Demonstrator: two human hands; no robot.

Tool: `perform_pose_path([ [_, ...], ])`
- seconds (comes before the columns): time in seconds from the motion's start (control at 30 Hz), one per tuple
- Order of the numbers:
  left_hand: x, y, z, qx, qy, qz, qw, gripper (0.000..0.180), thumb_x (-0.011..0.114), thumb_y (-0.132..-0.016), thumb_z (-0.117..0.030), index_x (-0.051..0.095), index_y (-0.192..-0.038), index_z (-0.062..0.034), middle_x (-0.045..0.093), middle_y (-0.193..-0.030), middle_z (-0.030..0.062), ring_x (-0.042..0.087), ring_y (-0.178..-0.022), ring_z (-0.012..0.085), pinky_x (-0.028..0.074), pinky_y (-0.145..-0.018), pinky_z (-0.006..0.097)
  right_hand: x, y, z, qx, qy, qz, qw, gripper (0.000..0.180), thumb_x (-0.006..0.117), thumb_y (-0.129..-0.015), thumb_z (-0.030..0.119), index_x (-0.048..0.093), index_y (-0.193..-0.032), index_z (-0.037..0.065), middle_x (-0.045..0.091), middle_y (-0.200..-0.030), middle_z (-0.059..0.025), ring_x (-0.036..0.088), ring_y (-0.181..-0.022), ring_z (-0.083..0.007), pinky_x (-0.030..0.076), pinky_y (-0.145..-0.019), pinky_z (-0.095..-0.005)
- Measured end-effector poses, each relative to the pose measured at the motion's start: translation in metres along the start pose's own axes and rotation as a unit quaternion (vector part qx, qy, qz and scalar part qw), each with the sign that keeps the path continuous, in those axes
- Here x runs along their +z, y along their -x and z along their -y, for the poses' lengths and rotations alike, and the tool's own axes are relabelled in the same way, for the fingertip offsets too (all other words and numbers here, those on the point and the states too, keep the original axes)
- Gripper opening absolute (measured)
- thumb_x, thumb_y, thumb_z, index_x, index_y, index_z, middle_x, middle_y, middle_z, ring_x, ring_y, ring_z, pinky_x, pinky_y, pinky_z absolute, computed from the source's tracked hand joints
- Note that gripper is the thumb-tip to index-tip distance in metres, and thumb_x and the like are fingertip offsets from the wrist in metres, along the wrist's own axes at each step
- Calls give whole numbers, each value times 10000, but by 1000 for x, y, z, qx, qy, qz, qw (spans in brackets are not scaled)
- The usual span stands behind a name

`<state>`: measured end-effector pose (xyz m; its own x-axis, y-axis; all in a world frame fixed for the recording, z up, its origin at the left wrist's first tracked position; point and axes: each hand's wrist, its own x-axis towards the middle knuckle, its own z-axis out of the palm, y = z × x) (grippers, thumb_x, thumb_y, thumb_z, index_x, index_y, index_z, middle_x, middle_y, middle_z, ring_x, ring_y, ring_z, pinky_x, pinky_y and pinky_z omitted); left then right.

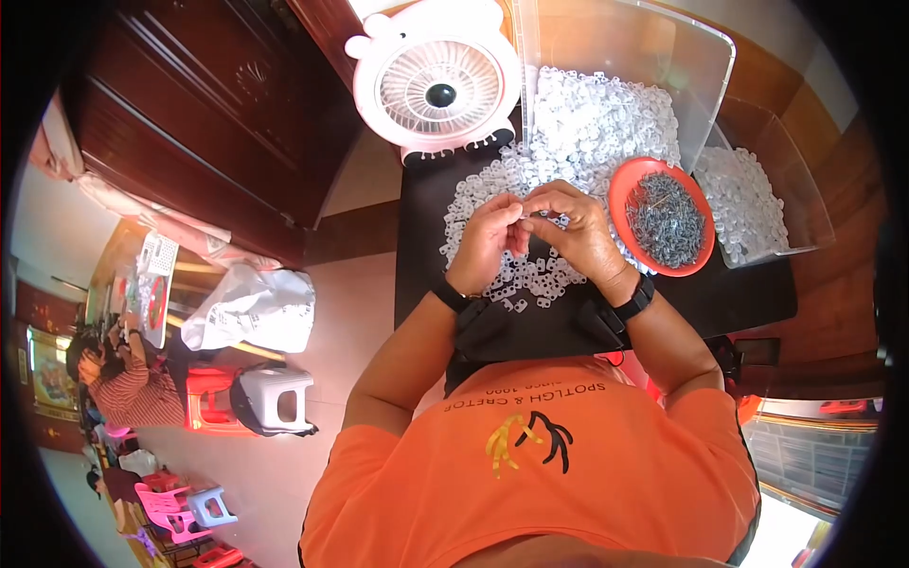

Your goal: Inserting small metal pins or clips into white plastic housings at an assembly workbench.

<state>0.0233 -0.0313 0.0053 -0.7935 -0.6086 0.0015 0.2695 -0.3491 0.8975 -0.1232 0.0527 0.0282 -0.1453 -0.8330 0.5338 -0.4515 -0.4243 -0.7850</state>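
Observation:
My left hand and my right hand meet above the dark table, thumbs and fingertips pinched together. Whatever they hold between them is too small and too covered by the fingers to make out. Beneath and around them spreads a heap of small white plastic pieces, some with dark holes. Just right of my right hand sits a red plate piled with thin grey metal nails. Each wrist wears a black band.
A pink animal-shaped fan stands at the back left. Behind the plate, a clear bin spills white pieces onto the table; another clear box is at the right. Leftward are a white bag, stools and a seated person.

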Motion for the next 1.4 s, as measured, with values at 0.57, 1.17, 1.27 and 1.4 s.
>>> perform_pose_path([
  [0.57, 3, 0, -2, 10, -75, -3, 997, 129, 497, -868, -164, 542, -814, -57, 543, -646, 19, 507, -527, 90, 385, -492, 207, -1, 0, 0, -12, 24, 21, 999, 239, 708, -717, 3, 660, -937, 83, 625, -975, -72, 627, -890, -212, 507, -739, -301],
  [1.17, -4, -5, -4, 0, -178, -18, 984, 157, 498, -871, -175, 566, -838, -38, 545, -658, 16, 489, -541, 79, 378, -512, 204, -3, 1, -8, -97, 154, 30, 983, 234, 674, -755, 28, 647, -985, 65, 628, -956, -102, 629, -855, -280, 507, -730, -337],
  [1.27, -4, -5, -5, -3, -183, -17, 983, 169, 497, -860, -181, 564, -798, -39, 545, -659, 16, 491, -545, 80, 377, -515, 204, -3, 2, -7, -101, 166, 29, 981, 236, 675, -753, 31, 649, -984, 68, 628, -953, -103, 626, -864, -284, 509, -740, -345],
  [1.4, -4, -5, -4, 1, -185, -21, 982, 165, 508, -852, -184, 565, -793, -41, 550, -648, 20, 494, -529, 82, 374, -491, 205, -1, 2, -9, -97, 156, 17, 983, 245, 673, -716, 42, 663, -959, 71, 639, -923, -94, 610, -869, -298, 504, -749, -365],
])
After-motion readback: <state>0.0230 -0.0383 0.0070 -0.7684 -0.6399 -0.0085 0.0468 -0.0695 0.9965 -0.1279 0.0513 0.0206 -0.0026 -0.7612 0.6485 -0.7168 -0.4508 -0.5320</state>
